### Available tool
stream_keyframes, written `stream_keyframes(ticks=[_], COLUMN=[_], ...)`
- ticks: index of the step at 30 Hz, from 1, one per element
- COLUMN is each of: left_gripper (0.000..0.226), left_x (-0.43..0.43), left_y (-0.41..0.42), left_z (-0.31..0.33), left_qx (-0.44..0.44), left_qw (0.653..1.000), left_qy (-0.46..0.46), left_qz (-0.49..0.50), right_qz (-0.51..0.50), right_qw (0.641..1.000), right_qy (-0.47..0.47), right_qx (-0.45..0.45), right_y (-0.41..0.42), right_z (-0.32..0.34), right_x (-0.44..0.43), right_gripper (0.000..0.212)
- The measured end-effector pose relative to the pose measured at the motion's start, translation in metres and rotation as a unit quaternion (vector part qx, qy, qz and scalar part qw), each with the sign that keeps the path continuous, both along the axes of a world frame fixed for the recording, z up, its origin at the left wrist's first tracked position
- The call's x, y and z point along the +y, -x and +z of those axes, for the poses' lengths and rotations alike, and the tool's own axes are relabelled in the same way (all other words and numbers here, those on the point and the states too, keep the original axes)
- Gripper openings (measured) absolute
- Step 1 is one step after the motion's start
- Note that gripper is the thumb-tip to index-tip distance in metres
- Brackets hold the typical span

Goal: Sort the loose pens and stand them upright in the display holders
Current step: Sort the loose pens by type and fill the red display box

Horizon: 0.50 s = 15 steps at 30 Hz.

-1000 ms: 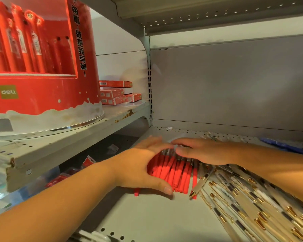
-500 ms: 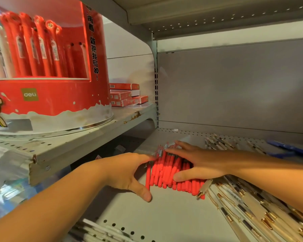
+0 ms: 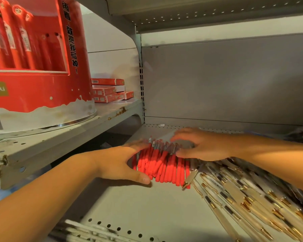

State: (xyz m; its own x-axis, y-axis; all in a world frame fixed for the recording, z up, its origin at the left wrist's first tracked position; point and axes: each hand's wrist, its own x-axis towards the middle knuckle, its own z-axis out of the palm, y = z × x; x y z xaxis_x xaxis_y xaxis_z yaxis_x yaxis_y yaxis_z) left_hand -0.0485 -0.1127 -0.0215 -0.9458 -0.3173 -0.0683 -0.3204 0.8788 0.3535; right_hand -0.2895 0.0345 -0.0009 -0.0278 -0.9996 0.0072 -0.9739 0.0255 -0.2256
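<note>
Red plastic pens (image 3: 164, 165) lie bunched on the grey metal shelf (image 3: 147, 206), long axes front-to-back, left hand (image 3: 119, 163) clasping their ends thumb-to-fingers, right hand (image 3: 205, 147) spread flat, released, on top.

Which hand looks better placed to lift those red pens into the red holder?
Probably the left hand: it cups the red pens on the side nearest the red holder. The right hand lies on their other side, farther from it.

Red pens (image 3: 162, 165) (cream-and-gold pens (image 3: 238, 193) beside)
</note>
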Motion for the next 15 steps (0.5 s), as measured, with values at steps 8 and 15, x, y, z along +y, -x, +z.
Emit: stream_keyframes(ticks=[8,15], left_gripper=[0.069,0.032], left_x=[0.041,0.066], left_y=[0.031,0.079], left_z=[0.032,0.033], left_qx=[0.004,0.002], left_qw=[0.999,0.99], left_qy=[0.034,0.124], left_qz=[0.004,-0.072], right_qz=[0.059,0.022], right_qw=[0.995,0.995], right_qy=[-0.013,-0.011], right_qx=[0.076,0.098], right_y=[-0.006,-0.003], right_z=[-0.01,-0.012], right_x=[0.059,0.083], right_gripper=[0.03,0.021])
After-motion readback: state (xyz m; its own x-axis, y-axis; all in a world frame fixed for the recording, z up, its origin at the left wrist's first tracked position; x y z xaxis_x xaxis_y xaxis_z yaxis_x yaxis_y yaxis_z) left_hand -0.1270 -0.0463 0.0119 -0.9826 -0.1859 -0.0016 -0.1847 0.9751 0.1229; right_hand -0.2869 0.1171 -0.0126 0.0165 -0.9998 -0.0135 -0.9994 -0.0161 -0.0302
